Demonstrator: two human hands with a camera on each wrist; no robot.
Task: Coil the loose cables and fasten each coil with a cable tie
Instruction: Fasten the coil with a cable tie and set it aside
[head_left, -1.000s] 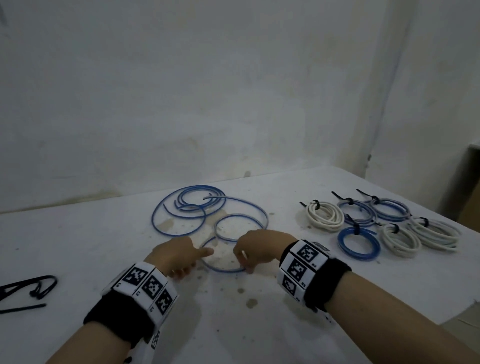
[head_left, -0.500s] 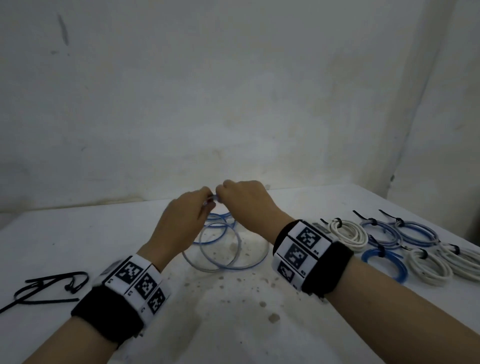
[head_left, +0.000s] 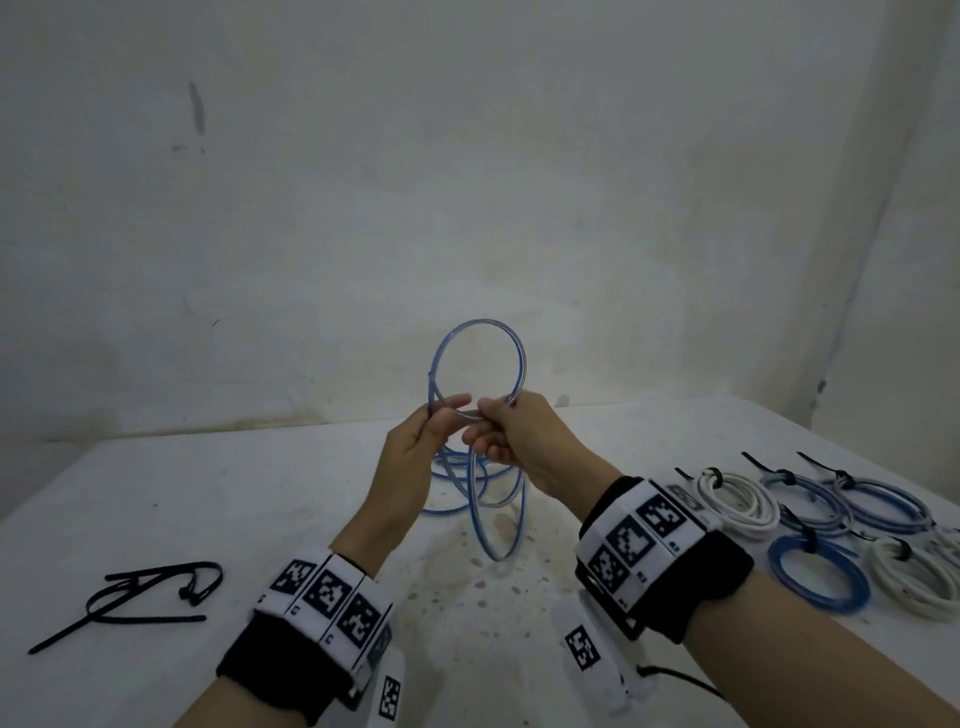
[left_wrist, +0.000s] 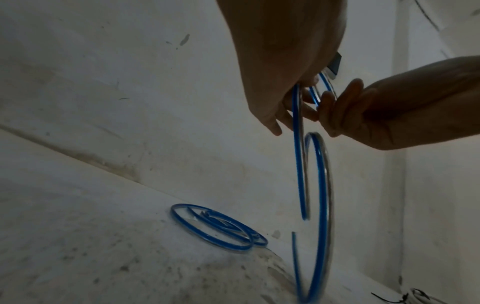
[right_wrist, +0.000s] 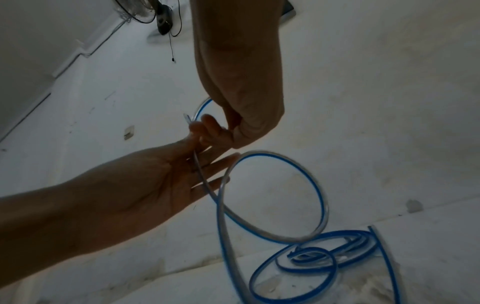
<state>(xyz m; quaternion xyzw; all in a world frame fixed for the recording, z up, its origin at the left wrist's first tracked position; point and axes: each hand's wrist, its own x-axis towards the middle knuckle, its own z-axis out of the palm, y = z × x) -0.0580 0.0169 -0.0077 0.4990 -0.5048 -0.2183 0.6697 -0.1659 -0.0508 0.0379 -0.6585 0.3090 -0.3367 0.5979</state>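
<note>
I hold a loose blue cable (head_left: 480, 321) up above the white table (head_left: 249, 519). One loop stands over my hands and another loop (head_left: 471, 499) hangs below them. The remaining turns (head_left: 451, 512) lie on the table beyond. My left hand (head_left: 447, 410) pinches the cable at the loop's base. Right beside it, my right hand (head_left: 491, 415) grips the same cable. The left wrist view has the cable (left_wrist: 297, 164) dropping from my left hand (left_wrist: 293, 98). In the right wrist view the hanging loop (right_wrist: 326, 207) sits below my right hand (right_wrist: 221, 131).
Loose black cable ties (head_left: 150, 619) lie at the near left. Several tied coils, white (head_left: 737, 499) and blue (head_left: 818, 579), are grouped at the right near the table's edge. A stained wall stands close behind the table.
Both hands have risen from the tabletop, lifting the blue cable. A loop now stands above them and another hangs beneath.
</note>
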